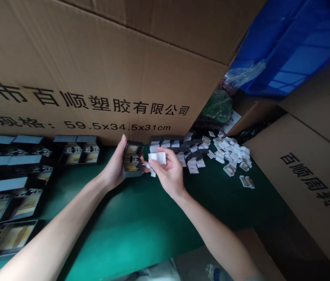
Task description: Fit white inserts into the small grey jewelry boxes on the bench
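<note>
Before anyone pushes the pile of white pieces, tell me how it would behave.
The pile of white pieces would probably scatter: they lie loose, at many angles. Each is likely light, since the right hand pinches a similar thin white piece. Rolling seems unlikely; they look flat or folded, not round.

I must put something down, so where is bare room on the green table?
Bare: between left forearm and right forearm; also between right forearm, white pieces and right carton. Crowded: the left side, with black boxes, and the back right.
</note>
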### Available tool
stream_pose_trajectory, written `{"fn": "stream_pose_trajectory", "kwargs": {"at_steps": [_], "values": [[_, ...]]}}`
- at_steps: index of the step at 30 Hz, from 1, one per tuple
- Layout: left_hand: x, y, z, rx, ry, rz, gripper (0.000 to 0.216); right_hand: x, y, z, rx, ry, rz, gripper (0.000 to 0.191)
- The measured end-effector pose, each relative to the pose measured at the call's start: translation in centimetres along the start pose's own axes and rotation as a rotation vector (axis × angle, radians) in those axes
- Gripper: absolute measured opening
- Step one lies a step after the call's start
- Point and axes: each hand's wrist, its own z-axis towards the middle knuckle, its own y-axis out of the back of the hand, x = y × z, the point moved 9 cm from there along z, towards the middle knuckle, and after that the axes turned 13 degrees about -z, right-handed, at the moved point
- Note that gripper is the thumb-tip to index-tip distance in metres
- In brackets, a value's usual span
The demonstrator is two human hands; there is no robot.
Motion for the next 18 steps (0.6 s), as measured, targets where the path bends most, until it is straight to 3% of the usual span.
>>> {"fn": "stream_pose_trajectory", "kwargs": {"at_steps": [6,13,18], "values": [[0.0,0.1,0.2,-0.004,-0.012,0.047,0.069,1.0,1.3,0.4,-0.095,0.077,-0.037,0.043],[-1.0,-0.2,-0.4,-0.018,-0.084,0.128,0.069,1.4,1.6,0.5,-0.098,0.080,-0.058,0.042],[-0.5,0.7,0.0,-0.047,-0.053,0.094,0.078,1.6,1.6,0.4,-0.110,0.064,-0.089,0.037]]}}
